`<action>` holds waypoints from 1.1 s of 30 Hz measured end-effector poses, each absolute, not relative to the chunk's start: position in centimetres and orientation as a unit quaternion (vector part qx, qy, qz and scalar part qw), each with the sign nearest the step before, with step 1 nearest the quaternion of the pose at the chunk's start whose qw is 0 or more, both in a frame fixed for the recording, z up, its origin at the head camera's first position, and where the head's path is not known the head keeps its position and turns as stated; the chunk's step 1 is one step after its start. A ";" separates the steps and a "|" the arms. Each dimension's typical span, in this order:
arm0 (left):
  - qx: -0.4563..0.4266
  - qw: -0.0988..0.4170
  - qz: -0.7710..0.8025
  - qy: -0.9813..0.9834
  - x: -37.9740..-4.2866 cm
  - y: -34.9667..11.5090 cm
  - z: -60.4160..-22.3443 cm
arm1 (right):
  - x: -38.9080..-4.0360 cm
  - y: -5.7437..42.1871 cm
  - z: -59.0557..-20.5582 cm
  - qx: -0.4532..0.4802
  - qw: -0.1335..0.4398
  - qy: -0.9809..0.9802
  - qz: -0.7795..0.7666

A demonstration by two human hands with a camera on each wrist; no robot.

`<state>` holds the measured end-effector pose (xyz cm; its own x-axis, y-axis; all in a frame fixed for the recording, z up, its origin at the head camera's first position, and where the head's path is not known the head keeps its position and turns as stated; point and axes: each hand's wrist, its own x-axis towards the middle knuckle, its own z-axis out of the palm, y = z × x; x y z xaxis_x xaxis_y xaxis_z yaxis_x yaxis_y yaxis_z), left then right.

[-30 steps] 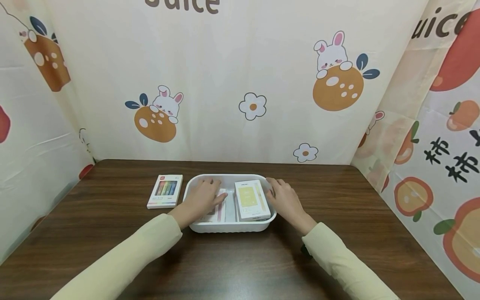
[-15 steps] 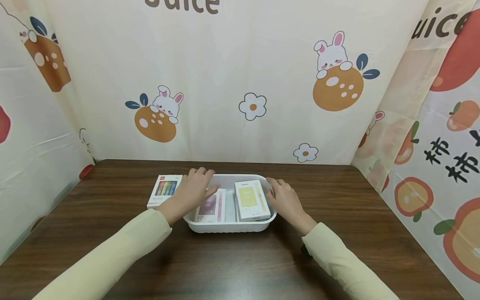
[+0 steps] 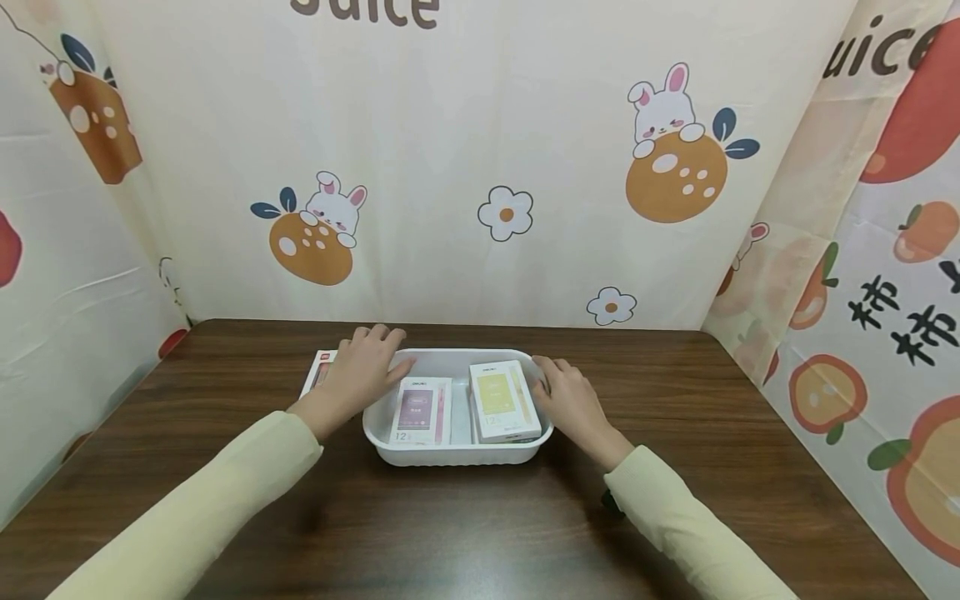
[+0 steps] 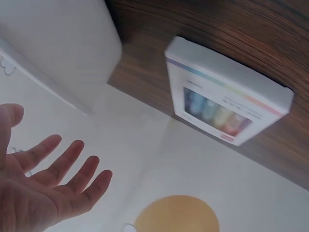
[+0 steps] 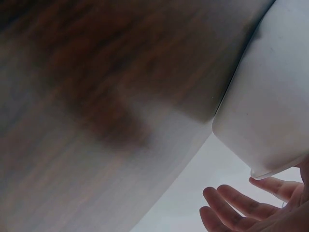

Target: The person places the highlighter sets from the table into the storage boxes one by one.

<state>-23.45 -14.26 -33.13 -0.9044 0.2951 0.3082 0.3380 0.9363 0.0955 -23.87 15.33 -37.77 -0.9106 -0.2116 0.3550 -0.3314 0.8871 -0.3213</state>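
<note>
My left hand (image 3: pixel 356 375) hovers between a white tray (image 3: pixel 459 454) and a flat white box (image 3: pixel 317 371), partly covering the box in the head view. Its fingers are spread and hold nothing, as the left wrist view shows. That box's front pictures a row of coloured sticks (image 4: pixel 217 113). At the tray's right rim, my right hand (image 3: pixel 568 400) rests with relaxed fingers, a fingertip right at the rim's underside in the right wrist view. Inside the tray lie a white-and-purple box (image 3: pixel 420 410) on the left and a white-and-yellow box (image 3: pixel 499 400) on the right.
A dark wooden table (image 3: pixel 480 533) carries everything. Behind it hangs a printed curtain (image 3: pixel 420 250) with rabbits and fruit, and more printed cloth (image 3: pixel 840 375) closes off the right side. Another cloth (image 3: pixel 75 333) hangs along the left.
My left hand has moved left out of the tray, uncovering the purple box and coming over the coloured-stick box. The tray's left end shifted slightly in view; my right hand stays put.
</note>
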 end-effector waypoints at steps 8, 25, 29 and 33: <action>-0.136 0.140 -0.069 -0.978 -24.0 -16.2 -33.2 | -23.9 15.4 -37.9 0.144 0.164 -0.957 0.190; -0.094 0.107 -0.058 -0.988 -24.7 -19.5 -34.4 | -24.0 15.4 -38.0 0.143 0.163 -0.958 0.190; -0.089 0.093 -0.049 -0.990 -24.7 -19.9 -35.1 | -24.0 15.4 -37.9 0.142 0.159 -0.958 0.190; -0.076 0.075 -0.050 -0.993 -25.0 -20.2 -36.0 | -24.0 15.4 -38.0 0.142 0.157 -0.959 0.191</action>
